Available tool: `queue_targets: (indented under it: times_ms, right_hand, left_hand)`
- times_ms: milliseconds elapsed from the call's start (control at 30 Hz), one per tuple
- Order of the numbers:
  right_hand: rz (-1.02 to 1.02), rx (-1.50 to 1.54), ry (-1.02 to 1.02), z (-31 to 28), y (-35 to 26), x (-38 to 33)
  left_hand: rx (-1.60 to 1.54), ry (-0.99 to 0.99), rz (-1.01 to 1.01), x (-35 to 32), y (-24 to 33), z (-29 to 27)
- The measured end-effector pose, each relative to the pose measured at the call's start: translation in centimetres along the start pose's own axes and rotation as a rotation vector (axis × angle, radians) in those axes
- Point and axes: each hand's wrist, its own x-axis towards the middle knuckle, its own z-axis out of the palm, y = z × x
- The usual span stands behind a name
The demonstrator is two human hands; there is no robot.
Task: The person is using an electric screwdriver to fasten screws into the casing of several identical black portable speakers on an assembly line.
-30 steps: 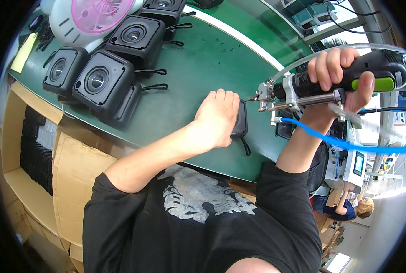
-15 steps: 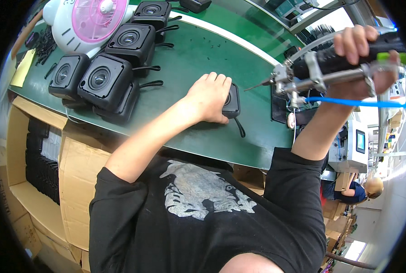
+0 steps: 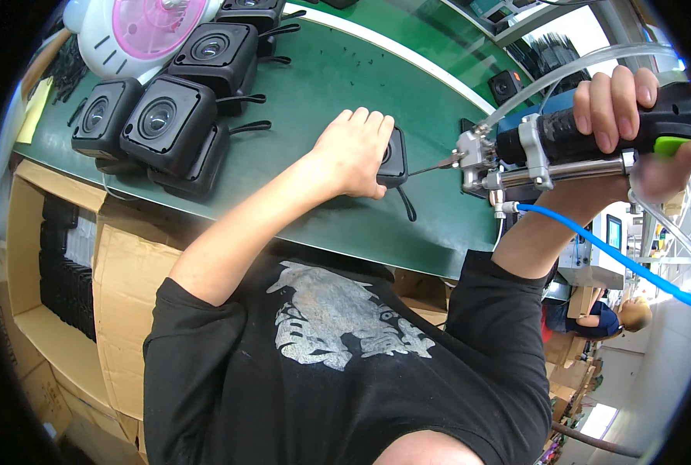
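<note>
My left hand (image 3: 351, 155) is wrapped over a small black square speaker (image 3: 396, 160) on the green bench, hiding much of its front. A black wrist loop hangs from the speaker's near corner. In my right hand (image 3: 615, 108) is a black power screwdriver (image 3: 543, 139) with a metal feed head, held nearly level in this view. Its thin bit points left, and the tip appears at the speaker's right edge; whether it touches cannot be told. A clear tube and a blue air hose run from the tool.
Several black speakers (image 3: 163, 124) with wrist loops are stacked on the left of the green bench (image 3: 314, 85). Behind them stands a white and pink fan (image 3: 152, 27). An open cardboard box (image 3: 55, 333) with black parts is below left. Another person (image 3: 597, 319) is at far right.
The screwdriver has come closer to the speaker, its bit tip now at the speaker's right edge. My left hand keeps its hold. The whole view has shifted slightly.
</note>
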Motion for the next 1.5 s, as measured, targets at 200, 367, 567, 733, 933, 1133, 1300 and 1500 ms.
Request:
queue_targets:
  times_ms: [200,367,567,733,933,1133,1300,1500]
  right_hand:
    - [0.062,0.037,-0.043,-0.2,1.1,-0.5]
    - [0.115,0.070,-0.077,0.1,3.0,-1.0]
    - [0.087,0.084,-0.061,0.3,4.4,-3.1]
    - [0.042,0.084,0.013,0.7,5.3,-3.7]
    - [0.121,0.165,-0.074,0.8,2.6,0.2]
    - [-0.082,-0.002,0.092,1.0,0.2,3.6]
    - [-0.231,0.011,0.099,0.5,3.0,4.6]
    - [0.017,0.222,-0.036,0.2,4.0,4.0]
  left_hand:
    - [-0.023,0.016,0.003,-0.1,-0.2,0.4]
    - [-0.038,0.071,0.016,-0.2,-0.2,0.6]
    - [0.007,0.077,0.004,-0.1,0.0,0.9]
    - [0.002,0.071,0.006,-0.2,-0.3,0.9]
    - [-0.116,0.112,0.076,0.5,0.1,1.3]
    - [-0.585,0.212,0.075,-1.0,-1.3,1.3]
    - [-0.640,0.016,-0.045,-2.9,-3.0,0.9]
    - [-0.624,0.083,-0.048,-3.1,-3.1,1.0]
